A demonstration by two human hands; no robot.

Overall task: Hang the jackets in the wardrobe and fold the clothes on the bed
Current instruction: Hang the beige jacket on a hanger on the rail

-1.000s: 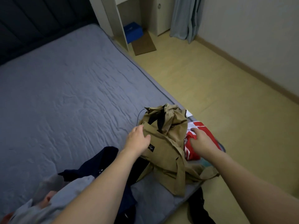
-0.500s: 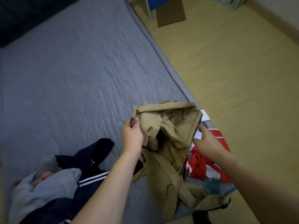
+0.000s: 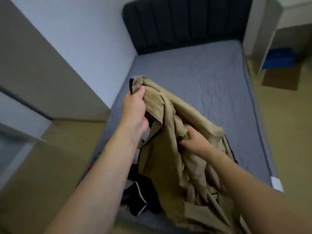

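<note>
I'm on the hanging step, I'd say: the tan jacket (image 3: 168, 149) is lifted clear of the bed (image 3: 211, 78), bunched and not yet opened out. My left hand (image 3: 135, 107) is clenched on a dark-edged upper corner of it, held high. My right hand (image 3: 195, 141), lower and just beside, has its fingers curled into a fold at the middle. Next I'd need to find the collar and shake it straight before carrying it to the wardrobe. Dark clothes (image 3: 141, 196) lie below on the bed.

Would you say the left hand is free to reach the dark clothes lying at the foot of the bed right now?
Probably not yet: the left hand grips the khaki jacket, as does the right hand, and the jacket hangs partly over the dark clothes.
</note>
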